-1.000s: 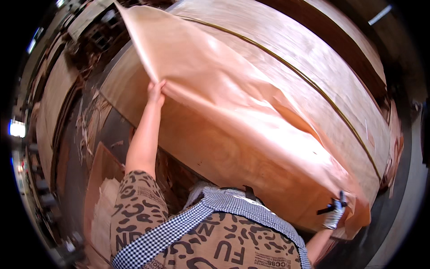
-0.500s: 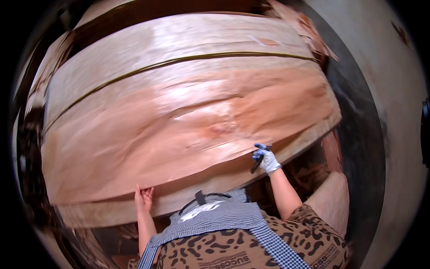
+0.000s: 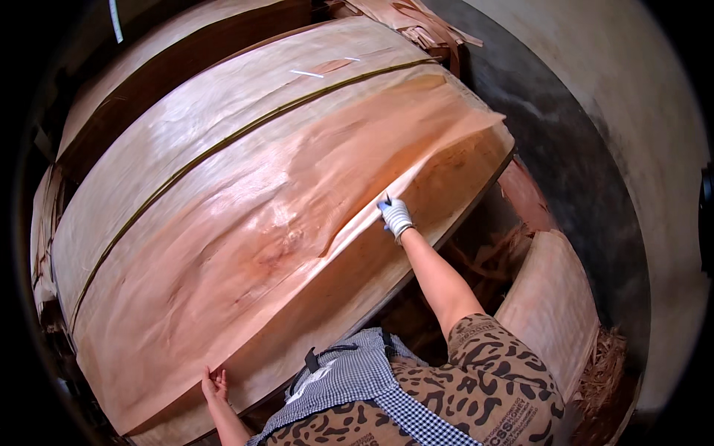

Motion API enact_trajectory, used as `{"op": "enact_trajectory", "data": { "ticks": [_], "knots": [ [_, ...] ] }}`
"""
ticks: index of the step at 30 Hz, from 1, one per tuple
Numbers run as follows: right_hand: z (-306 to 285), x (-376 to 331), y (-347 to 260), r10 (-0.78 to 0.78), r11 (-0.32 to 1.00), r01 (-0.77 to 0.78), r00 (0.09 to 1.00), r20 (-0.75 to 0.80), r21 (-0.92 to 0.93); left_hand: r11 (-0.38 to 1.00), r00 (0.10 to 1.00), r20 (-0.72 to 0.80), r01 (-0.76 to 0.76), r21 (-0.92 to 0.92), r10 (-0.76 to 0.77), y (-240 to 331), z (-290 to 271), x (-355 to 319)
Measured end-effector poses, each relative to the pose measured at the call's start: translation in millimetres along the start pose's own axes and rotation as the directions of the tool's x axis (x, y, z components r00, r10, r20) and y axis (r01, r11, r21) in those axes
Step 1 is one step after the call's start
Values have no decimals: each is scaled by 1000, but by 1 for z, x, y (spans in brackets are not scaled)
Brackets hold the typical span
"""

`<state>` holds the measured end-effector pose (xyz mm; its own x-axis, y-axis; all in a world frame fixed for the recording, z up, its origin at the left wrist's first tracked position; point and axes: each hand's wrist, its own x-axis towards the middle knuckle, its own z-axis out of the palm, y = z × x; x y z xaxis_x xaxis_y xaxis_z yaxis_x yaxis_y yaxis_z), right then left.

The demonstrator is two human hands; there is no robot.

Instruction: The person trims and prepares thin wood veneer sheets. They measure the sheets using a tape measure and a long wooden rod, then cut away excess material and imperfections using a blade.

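A large, thin reddish wood veneer sheet [image 3: 245, 208] lies over a paler stack of sheets [image 3: 167, 141]. My right hand [image 3: 397, 215], in a white and blue glove, is closed on the sheet's near edge and holds it raised, so the edge curls back in a pale fold. A small dark tip shows at the gloved fingers; the rest of that tool is hidden. My bare left hand [image 3: 216, 385] is at the near edge further left, its fingers closed at the sheet's border. Under the raised edge, another brownish sheet surface [image 3: 454, 167] shows.
A dark yellowish cord [image 3: 223, 143] runs across the stack beyond the sheet. Another veneer stack [image 3: 554, 305] stands at the right, with shredded scraps [image 3: 606, 357] beside it. More stacked sheets [image 3: 163, 59] lie at the far left. A dark floor strip [image 3: 565, 141] curves along the right.
My right hand has moved forward and lifted the sheet's near edge, folding it back. The left hand stays at the edge. The whole view has turned, so the stack now slants.
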<state>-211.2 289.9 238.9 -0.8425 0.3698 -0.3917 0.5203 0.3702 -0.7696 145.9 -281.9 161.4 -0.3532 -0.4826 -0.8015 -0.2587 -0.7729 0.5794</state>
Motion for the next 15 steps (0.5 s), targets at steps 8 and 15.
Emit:
{"op": "enact_trajectory", "data": {
  "ticks": [8, 15],
  "knots": [
    [-54, 58, 46, 168, 904, -75, 968, -187, 422, 992, 993, 110, 19, 124, -33, -44, 68, -39],
    [-72, 89, 4, -92, 990, 70, 977, -190, -121, 998, 984, 178, -15, 67, 3, -27, 104, -57]
  ]
}}
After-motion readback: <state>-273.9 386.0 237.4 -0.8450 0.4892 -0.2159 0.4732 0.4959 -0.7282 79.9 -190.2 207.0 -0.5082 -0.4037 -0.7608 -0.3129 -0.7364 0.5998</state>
